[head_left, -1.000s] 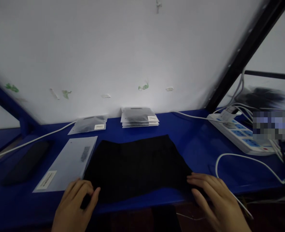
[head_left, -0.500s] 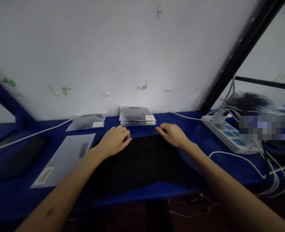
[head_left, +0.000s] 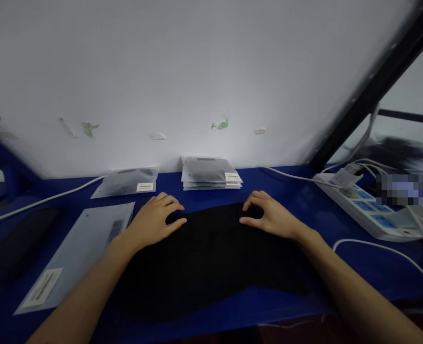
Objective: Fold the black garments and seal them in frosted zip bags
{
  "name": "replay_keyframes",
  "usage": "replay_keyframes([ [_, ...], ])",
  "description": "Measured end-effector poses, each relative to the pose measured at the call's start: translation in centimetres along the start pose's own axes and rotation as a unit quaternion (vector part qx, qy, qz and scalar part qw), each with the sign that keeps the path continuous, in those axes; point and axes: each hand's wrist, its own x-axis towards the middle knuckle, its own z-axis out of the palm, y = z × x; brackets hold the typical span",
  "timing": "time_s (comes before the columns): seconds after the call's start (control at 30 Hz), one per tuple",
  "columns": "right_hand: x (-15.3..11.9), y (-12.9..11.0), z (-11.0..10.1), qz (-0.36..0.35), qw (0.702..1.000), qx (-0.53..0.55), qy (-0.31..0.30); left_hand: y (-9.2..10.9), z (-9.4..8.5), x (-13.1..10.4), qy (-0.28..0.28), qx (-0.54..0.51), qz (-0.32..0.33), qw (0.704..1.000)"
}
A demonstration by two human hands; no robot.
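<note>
A black cloth [head_left: 211, 258] lies spread on the blue table [head_left: 240, 310] in front of me. At its upper left edge rests my left hand [head_left: 157, 220], thumb and fingers apart, with nothing gripped. My right hand [head_left: 269, 215] is at the upper right edge, its thumb and curved fingers apart over the cloth. Under my left forearm lies a large frosted bag [head_left: 79, 239] with a white label and a printed patch.
A stack of labelled frosted bags [head_left: 209, 172] stands by the wall, with another bag [head_left: 129, 181] to its left. A dark flat object [head_left: 21, 243] lies far left. At right are a white power strip [head_left: 365, 205] and several white cables.
Both hands have opened at the thumbs and sit slightly lower in the picture, a little further apart. The view has shifted closer to the table, and the cloth appears larger.
</note>
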Motion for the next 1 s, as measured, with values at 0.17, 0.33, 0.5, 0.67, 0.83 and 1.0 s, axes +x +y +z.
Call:
replay_keyframes([
  [0.17,-0.3,0.1,-0.2,-0.024,1.000,0.014,-0.008,1.3,-0.4,-0.3,-0.025,-0.026,0.016,0.999],
  [0.33,-0.2,-0.1,-0.5,-0.036,0.999,-0.007,0.000,1.8,-0.4,-0.3,-0.065,-0.013,0.027,0.997],
  [0.5,0.0,-0.7,-0.6,-0.039,0.999,-0.023,0.008,1.5,-0.5,-0.2,-0.060,-0.002,0.022,0.998],
  [0.67,-0.3,-1.5,-0.9,-0.010,0.998,-0.060,0.008,2.0,-1.3,-0.5,-0.087,0.000,0.006,0.996],
  [0.83,-0.9,-2.3,-1.5,0.021,0.995,-0.095,0.037,2.4,-1.3,-0.6,-0.082,0.002,0.006,0.997],
  [1.0,-0.8,-1.4,-0.9,0.125,0.984,0.017,0.128,1.9,-0.6,0.0,0.015,-0.041,-0.117,0.992],
])
